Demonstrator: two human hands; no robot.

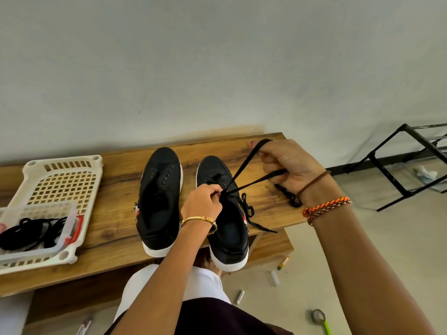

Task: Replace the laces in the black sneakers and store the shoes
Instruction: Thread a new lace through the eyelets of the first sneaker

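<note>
Currently left hand (202, 201) pinches black lace (251, 165) at right sneaker (227, 213) eyelets on bench (121, 180); right hand (290, 165) grips the loop taut. Lace looks limp, light; hold near the tip.

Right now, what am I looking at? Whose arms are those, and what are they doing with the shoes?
The picture comes from a camera worn on a person's head, looking down, so you see that person's own arms. No robot here. Two black sneakers sit side by side on a wooden table. The left sneaker has empty holes and no lace. The right sneaker is getting its black lace. The left hand pinches the lace at the shoe, and the right hand has its grip on a long loop pulled up and away. On the left stands a white basket with a clear box of more black laces.
</note>
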